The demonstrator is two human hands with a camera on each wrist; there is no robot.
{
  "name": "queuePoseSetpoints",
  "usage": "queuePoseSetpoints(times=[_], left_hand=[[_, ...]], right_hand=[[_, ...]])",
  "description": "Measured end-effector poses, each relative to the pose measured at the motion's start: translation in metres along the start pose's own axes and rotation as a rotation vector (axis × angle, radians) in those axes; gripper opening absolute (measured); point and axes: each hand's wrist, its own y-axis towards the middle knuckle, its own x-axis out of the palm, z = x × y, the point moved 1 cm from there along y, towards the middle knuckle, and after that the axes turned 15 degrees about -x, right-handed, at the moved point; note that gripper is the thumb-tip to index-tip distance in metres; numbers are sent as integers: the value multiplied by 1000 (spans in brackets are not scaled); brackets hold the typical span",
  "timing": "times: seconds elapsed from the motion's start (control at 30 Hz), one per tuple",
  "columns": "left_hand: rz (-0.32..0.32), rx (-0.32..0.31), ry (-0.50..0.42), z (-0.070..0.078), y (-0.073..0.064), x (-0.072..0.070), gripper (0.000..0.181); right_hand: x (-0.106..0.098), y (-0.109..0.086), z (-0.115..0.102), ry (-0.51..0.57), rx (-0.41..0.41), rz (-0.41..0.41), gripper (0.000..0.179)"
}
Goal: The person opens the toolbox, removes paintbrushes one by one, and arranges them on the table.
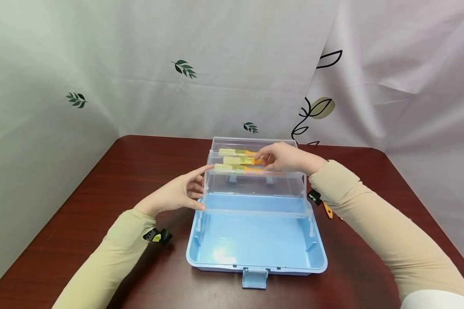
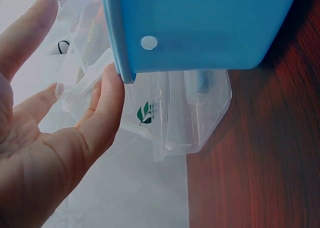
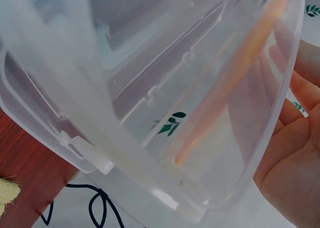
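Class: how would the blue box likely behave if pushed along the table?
The blue box would probably slide rather than roll, being broad and squarish. It looks light for its size: seemingly plastic, with a bare floor. The raised clear trays might wobble, carried on slim side arms.

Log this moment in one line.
left hand: touching clear tray | right hand: at three brushes | bristles: pointing left | blue box: open
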Motion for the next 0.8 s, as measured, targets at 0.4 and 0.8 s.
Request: queuePoseSetpoints(times=[0.4,0.8], left_hand=[[1,-4,-3,1,0,1,102],[2,-3,5,1,-1,0,102]], right_hand=[[2,4,6,246,69,-11,44],[2,8,5,286,44,-21,41]])
